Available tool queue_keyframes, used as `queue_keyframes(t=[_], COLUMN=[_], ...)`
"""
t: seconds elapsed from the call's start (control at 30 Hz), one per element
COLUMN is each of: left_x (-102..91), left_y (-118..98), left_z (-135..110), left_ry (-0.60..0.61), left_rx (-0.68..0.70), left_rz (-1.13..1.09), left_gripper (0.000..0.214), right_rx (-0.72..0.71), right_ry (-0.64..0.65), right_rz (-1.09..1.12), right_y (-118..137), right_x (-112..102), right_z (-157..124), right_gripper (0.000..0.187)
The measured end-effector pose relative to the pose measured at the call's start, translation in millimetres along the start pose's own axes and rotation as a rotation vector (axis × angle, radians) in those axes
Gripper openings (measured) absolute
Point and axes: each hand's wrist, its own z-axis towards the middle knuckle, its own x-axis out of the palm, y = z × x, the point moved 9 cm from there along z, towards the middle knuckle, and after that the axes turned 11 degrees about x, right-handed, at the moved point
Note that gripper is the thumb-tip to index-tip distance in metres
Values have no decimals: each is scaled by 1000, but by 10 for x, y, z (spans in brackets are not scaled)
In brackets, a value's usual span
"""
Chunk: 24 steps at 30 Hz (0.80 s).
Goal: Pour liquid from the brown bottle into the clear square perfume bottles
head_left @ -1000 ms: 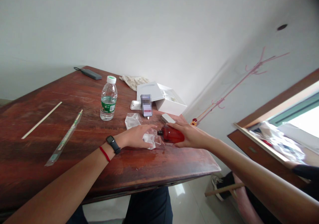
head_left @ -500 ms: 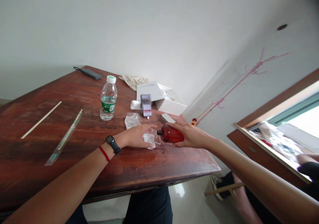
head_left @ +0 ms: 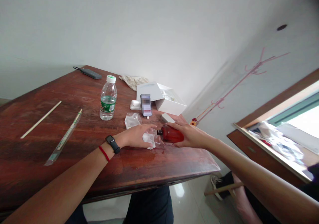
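My right hand (head_left: pixel 188 136) is wrapped around a translucent red bottle (head_left: pixel 170 134). The bottle lies tipped on its side, its dark threaded mouth pointing left with no cap on it. Facing that mouth is a clear plastic cup (head_left: pixel 151 139), which my left hand (head_left: pixel 138 136) grips with the fingers behind and the thumb in front. Part of the cup is hidden by the hand. Just beyond my left hand, a second clear faceted plastic cup (head_left: pixel 133 120) rests on the wooden table (head_left: pixel 92 171).
A water bottle (head_left: pixel 108 99) with a green label stands upright at left. Chopsticks, one pair in a wrapper (head_left: pixel 65 136), lie farther left. Behind the cups are a phone (head_left: pixel 146 106), a white box (head_left: pixel 171 103) and a cloth (head_left: pixel 134 82). Wet spots (head_left: pixel 139 164) mark the front. Another person's leg (head_left: pixel 243 197) shows lower right.
Both hands, the red bottle and the cup hold practically the same position. At the right edge, the other person's arm has moved mostly out of view.
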Motion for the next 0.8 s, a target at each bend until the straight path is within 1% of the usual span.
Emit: queue_keyframes(t=[0.23, 0.33, 0.53, 0.8], left_x=[2, 4, -14, -8], left_y=[-1, -6, -40, -25], left_z=[9, 10, 8, 11], left_ry=[6, 15, 3, 5], left_rx=[5, 6, 20, 27], left_rz=[16, 2, -8, -5], left_gripper=[84, 86, 82, 83], right_rx=[-22, -30, -9, -2], right_ry=[2, -16, -7, -3], right_rz=[-8, 14, -1, -38], right_y=[-10, -2, -9, -27], right_x=[21, 1, -3, 11], right_z=[5, 5, 7, 17], right_gripper=[88, 89, 90, 92])
